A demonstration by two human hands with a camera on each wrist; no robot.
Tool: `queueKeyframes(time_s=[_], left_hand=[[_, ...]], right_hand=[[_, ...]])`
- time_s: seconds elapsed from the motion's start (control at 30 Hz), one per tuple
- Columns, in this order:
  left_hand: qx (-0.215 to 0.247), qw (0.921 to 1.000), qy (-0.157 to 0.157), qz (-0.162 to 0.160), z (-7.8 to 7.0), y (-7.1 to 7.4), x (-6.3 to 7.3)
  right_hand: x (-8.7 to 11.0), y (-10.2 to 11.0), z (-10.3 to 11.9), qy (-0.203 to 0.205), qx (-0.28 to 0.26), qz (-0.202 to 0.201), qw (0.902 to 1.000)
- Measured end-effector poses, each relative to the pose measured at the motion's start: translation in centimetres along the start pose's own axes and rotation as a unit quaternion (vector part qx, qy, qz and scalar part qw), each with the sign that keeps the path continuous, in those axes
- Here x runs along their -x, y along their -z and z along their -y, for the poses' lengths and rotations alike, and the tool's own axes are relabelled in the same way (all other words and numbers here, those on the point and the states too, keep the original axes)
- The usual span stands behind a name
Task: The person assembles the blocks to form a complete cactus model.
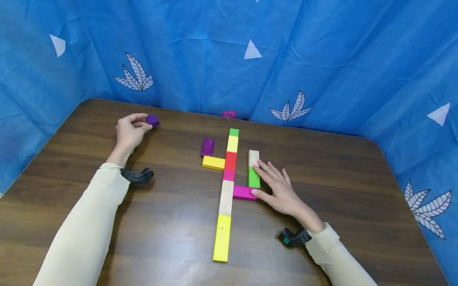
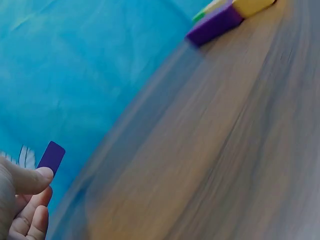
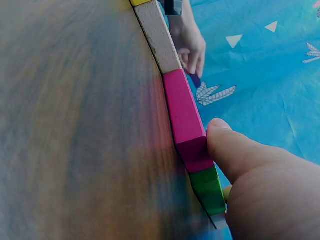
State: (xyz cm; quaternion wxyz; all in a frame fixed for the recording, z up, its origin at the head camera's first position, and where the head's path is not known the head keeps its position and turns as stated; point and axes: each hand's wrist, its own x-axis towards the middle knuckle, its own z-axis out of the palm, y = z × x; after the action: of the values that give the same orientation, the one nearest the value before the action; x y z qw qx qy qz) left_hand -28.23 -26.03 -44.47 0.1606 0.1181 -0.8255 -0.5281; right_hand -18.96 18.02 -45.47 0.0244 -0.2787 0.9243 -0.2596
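Observation:
My left hand [image 1: 130, 132] pinches a small purple block [image 1: 153, 120] between thumb and fingers near the table's far left edge. In the left wrist view, the thumb [image 2: 35, 179] presses on this block's face. My right hand [image 1: 282, 190] lies spread at the right of the block layout. Its thumb is at the outer end of a magenta block [image 1: 243, 193], and its fingers reach over a green block [image 1: 253, 178] and a plain wooden block [image 1: 253, 157]. These two stand in line above the magenta block, which extends right from the central column.
The central column of end-to-end blocks includes red [image 1: 230, 161], plain wood [image 1: 226, 198] and yellow [image 1: 222, 238] ones. On its left sit a yellow-orange block [image 1: 213, 163] and a purple block [image 1: 208, 147]. A blue patterned cloth [image 1: 204, 63] hangs behind the brown table [image 1: 164, 249].

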Motion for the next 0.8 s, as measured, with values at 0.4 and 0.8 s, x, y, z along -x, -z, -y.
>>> queueKeyframes(time_s=[0.4,0.8], left_hand=[[0.010,0.9950,-0.080,0.059,-3.8,-6.9,1.6],[-0.024,0.9870,-0.105,0.119,-4.6,-10.1,2.6]], right_hand=[[0.1,0.0,0.1,0.006,0.003,-0.004,1.0000],[0.1,0.0,0.2,0.008,0.001,-0.006,1.0000]])
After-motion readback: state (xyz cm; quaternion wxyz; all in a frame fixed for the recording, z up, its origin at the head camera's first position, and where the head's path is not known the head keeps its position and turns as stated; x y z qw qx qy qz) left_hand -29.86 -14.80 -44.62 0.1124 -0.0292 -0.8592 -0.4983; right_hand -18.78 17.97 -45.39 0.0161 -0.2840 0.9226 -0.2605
